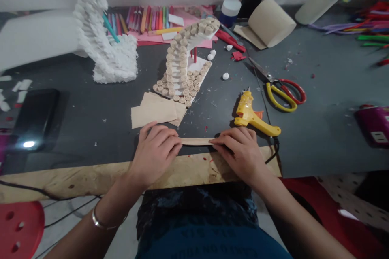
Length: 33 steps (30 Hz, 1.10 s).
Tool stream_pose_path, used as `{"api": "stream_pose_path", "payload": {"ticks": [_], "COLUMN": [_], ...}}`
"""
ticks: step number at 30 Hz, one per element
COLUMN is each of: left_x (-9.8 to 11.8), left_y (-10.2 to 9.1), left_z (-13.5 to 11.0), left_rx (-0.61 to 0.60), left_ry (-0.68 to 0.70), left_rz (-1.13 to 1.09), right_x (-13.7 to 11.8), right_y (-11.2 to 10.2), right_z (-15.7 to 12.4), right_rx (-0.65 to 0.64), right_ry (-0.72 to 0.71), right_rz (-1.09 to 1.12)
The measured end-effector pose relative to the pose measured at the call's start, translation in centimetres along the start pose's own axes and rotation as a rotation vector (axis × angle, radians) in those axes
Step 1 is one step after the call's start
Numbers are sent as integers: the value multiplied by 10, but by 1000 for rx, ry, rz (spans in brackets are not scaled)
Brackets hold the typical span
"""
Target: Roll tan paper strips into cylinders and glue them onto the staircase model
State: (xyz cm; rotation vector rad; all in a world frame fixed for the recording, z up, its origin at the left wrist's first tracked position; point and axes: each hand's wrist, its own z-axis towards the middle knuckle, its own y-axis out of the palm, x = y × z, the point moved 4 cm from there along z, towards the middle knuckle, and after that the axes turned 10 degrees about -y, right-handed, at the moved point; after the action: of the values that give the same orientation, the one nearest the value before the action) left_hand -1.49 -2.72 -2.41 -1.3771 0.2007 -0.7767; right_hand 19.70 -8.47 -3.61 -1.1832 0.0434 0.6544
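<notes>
My left hand (pixel 154 154) and my right hand (pixel 240 153) pinch the two ends of a beige corrugated card strip (pixel 196 141), which lies flat on the grey mat. Just beyond my left hand lie cut beige card pieces (pixel 156 110). Past them stands a spiral staircase model (pixel 182 64) built from rolled card coils, with a red post under it. A yellow hot glue gun (pixel 252 115) rests close beyond my right hand, and its black cord runs down past that hand. Red-and-yellow-handled scissors (pixel 284 95) lie farther right.
A white fluffy spiral model (pixel 106 44) stands at the back left, with a row of coloured markers (pixel 148 20) behind it. A beige card roll (pixel 270 24) sits back right. A black phone (pixel 35 119) lies left. A plywood board (pixel 91 176) runs along the near edge.
</notes>
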Motion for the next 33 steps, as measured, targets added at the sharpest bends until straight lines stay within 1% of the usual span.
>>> {"api": "stream_pose_path", "payload": {"ticks": [3, 7, 19, 25, 33], "left_x": [-2, -1, -8, -11, -13], "left_y": [1, 1, 1, 0, 0], "left_z": [0, -1, 1, 0, 1], "left_rx": [-15, -7, -7, -21, -25], "left_ry": [-12, -33, -186, -214, -255], "left_rz": [-4, -20, -72, -83, -112], "right_x": [1, 3, 5, 6, 8], "right_y": [0, 1, 5, 5, 1], "right_z": [-2, -3, -1, -2, -3], "right_rx": [-6, -5, 6, 10, 3], "right_ry": [35, 65, 129, 143, 143], "right_rz": [19, 24, 16, 13, 50]}}
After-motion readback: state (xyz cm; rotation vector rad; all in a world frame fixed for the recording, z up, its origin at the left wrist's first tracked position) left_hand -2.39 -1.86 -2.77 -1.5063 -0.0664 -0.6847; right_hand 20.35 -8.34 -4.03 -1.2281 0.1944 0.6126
